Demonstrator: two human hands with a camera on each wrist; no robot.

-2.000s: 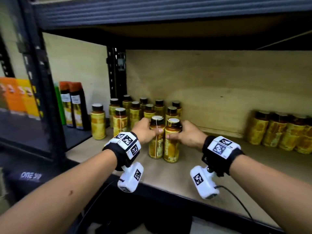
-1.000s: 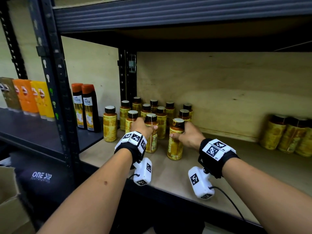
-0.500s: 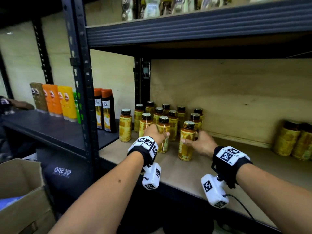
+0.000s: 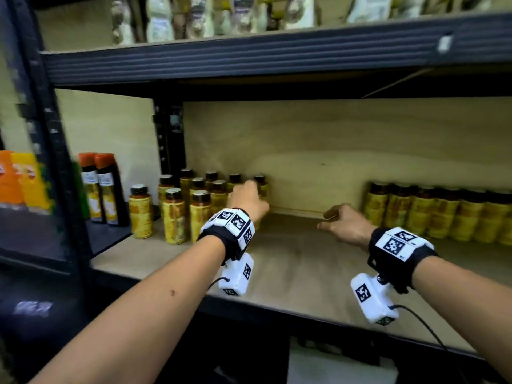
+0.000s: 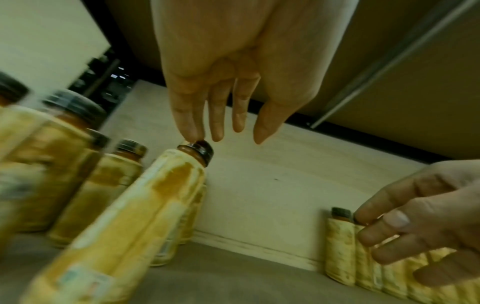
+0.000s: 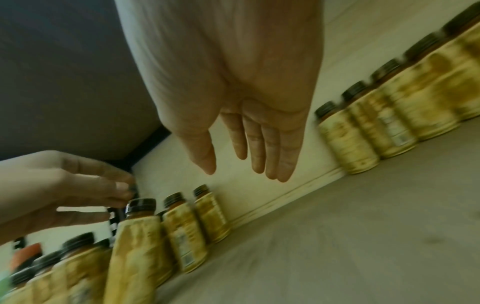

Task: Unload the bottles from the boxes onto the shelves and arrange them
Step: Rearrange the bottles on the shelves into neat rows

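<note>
Left hand (image 4: pixel 247 200) hides the bottles behind it; top-shelf items (image 4: pixel 210 16) too blurred to identify

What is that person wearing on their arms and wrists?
Both forearms are bare, with no sleeves. Each wrist carries a black strap topped with white panels printed with black square codes: left wristband, right wristband. A white boxy camera unit hangs under each; a black cable trails from the right one.

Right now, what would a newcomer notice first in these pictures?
Two bare arms reach into a wooden shelf. The left hand touches a cluster of yellow bottles at the left; the right hand hovers open near a row of bottles at the right.
</note>
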